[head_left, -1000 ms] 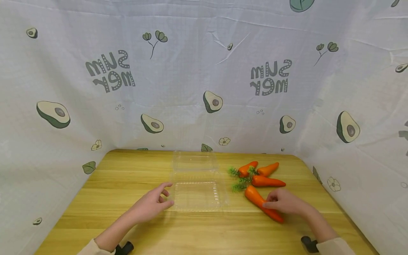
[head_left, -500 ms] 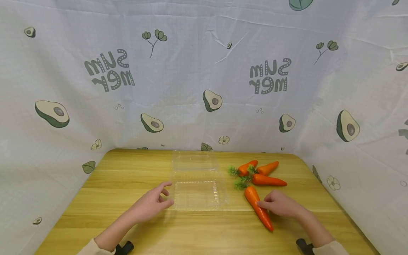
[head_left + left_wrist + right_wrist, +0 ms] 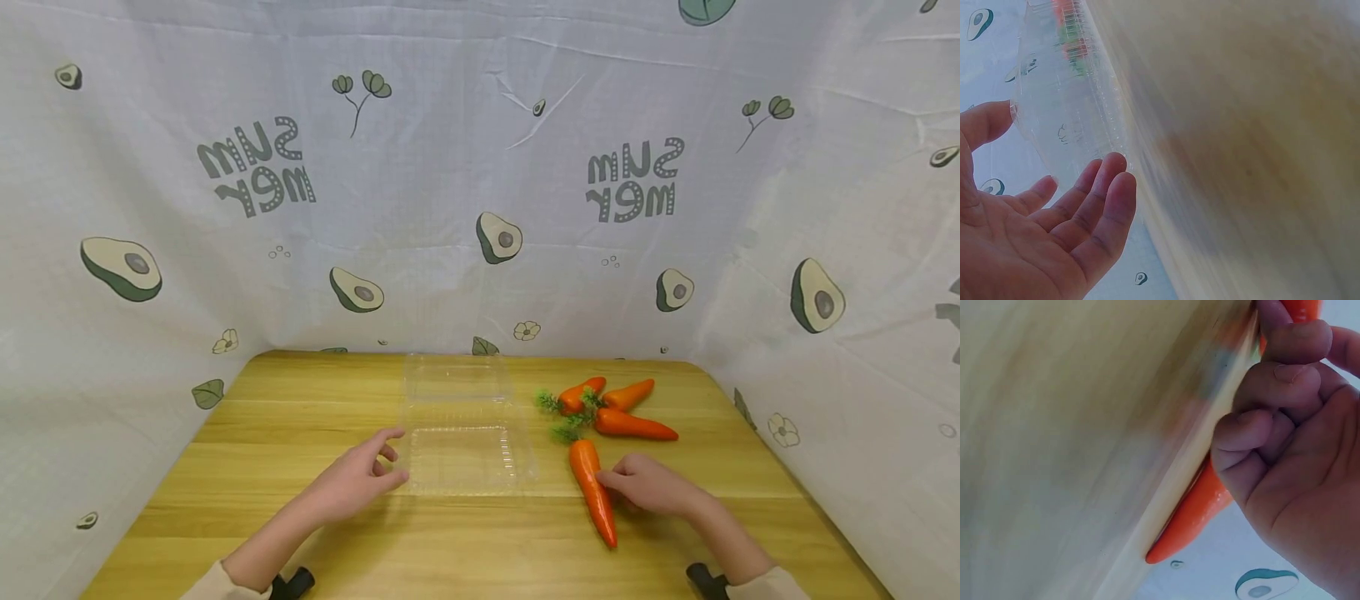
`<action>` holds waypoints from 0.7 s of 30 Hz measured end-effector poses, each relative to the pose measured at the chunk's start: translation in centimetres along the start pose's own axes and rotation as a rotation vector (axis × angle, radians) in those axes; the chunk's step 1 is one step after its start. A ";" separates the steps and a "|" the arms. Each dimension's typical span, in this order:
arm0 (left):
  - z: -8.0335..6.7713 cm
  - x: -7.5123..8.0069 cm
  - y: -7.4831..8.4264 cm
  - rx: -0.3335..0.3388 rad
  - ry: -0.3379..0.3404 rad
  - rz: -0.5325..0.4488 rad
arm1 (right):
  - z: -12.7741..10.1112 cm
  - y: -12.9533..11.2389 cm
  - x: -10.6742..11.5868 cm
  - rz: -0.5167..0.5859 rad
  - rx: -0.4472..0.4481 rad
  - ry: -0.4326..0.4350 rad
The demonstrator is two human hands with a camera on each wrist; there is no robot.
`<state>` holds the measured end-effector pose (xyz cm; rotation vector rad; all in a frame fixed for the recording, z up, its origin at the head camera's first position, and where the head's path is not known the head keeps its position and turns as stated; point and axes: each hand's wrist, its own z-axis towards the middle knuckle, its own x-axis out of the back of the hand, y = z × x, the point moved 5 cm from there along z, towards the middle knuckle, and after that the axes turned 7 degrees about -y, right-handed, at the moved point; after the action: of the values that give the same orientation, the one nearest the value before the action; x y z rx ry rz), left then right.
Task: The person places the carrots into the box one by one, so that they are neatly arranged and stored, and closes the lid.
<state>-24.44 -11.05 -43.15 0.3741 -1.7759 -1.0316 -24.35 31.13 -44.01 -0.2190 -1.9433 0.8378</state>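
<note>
Two hands: right hand point(image 3: 648, 487) fingers pinch a carrot point(image 3: 592, 492); left hand point(image 3: 352, 481) relaxed beside a clear tray point(image 3: 465, 458); cloth point(image 3: 480, 167) reads mirrored "SUM".

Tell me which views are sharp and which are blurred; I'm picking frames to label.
Head view: sharp and evenly lit, with the carrot, the clear box and both hands crisp; edges bow from a wide lens. Left wrist view: the table is a smear, the left hand fairly clear. Right wrist view: the table blurs too, while the right hand stays in focus.
</note>
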 end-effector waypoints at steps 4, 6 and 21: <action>0.0 -0.1 0.1 0.000 -0.004 -0.003 | -0.1 -0.2 0.7 -0.066 0.016 0.081; -0.1 -0.1 0.2 0.001 -0.005 -0.003 | -0.1 -0.4 1.2 -0.091 0.032 0.149; 0.1 -0.2 -0.3 0.006 0.000 -0.005 | 1.7 -2.9 2.3 -0.175 0.166 0.103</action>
<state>-24.51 -11.01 -43.52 0.3823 -1.7789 -1.0304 -26.38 29.29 -41.03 0.0074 -1.7584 0.8498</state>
